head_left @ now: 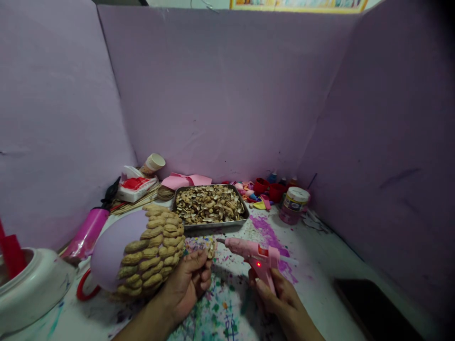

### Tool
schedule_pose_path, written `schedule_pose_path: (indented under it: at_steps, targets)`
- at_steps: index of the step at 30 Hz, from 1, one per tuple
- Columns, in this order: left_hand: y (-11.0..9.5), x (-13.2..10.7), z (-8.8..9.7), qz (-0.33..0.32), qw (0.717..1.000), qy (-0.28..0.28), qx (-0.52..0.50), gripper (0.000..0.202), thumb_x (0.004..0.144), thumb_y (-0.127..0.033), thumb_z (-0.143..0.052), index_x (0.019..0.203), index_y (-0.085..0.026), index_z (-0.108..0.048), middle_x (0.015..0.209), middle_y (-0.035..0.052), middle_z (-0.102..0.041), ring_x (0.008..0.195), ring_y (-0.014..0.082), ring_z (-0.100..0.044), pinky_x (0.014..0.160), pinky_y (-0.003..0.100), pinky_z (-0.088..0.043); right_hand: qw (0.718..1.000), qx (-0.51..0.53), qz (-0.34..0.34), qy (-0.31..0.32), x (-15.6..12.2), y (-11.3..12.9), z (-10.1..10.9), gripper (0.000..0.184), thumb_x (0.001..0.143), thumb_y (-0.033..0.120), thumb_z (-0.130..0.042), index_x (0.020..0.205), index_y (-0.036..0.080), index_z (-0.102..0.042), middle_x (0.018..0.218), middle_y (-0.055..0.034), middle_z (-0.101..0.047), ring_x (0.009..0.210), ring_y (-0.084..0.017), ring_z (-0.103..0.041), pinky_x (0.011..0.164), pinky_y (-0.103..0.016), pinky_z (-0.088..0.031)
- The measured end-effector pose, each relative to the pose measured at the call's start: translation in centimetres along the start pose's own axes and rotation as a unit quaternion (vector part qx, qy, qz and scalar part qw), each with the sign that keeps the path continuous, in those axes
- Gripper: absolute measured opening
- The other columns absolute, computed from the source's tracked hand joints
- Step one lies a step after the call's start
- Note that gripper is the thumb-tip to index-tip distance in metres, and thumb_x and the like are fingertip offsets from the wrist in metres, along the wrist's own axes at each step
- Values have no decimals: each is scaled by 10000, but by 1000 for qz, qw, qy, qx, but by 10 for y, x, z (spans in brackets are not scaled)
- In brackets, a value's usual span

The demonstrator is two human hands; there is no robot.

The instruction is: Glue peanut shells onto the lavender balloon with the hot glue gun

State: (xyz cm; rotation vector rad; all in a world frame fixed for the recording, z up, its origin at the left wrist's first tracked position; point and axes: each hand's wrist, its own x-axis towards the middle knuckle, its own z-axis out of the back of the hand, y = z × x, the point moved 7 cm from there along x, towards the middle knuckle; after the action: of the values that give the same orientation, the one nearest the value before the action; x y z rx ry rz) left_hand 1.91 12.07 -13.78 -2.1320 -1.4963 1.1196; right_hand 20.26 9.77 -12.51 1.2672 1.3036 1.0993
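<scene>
My right hand (pixel 275 293) is wrapped round the handle of a pink hot glue gun (pixel 245 247). Its dark nozzle points left, a red light glows on its side, and a pale glue stick sticks out behind. Between the thumb and fingers of my left hand (pixel 194 279) is a peanut shell (pixel 211 250), just left of the nozzle. Beside my left wrist rests a lilac balloon (pixel 113 246), its right side covered with rows of peanut shells (pixel 156 255). Past both hands, a metal tray (pixel 216 226) is heaped with loose peanut shells (pixel 209 203).
Left stand a white pot (pixel 39 289), a magenta balloon pump (pixel 87 232), a tissue pack (pixel 137 189) and paper cups (pixel 153 163). Right are a lidded jar (pixel 294 204), balloons (pixel 261 204) and a dark flat object (pixel 373 308). Lilac panels (pixel 227 94) enclose the paint-stained table.
</scene>
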Motion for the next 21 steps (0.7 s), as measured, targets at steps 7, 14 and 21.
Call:
schedule_pose_path:
  at_steps: [7,14,21]
  targets:
    - [-1,0,0,-10,1000,-11,7,119,759,-111,-572,662,-128,-505,551,-11,-532,398,45,-428,379,158,-289,999,8,4,44,-1,4,-6,388,633,512,-691,831,179,-666,698,-14,-586,651,-166,-499,649,-280,-418]
    - [-5,0,-3,-25,999,-12,25,84,745,-134,-577,672,-125,-537,550,7,-554,412,64,-450,387,175,-313,998,5,14,64,-2,5,-8,386,671,500,-669,915,201,-675,602,24,-491,557,-133,-429,629,-279,-412]
    - [-9,2,-3,-37,998,-7,45,137,680,-131,-664,610,-110,-547,534,-3,-542,401,48,-445,373,159,-327,998,6,5,55,-4,7,-9,405,640,520,-685,871,188,-678,606,16,-500,591,-154,-469,684,-312,-433]
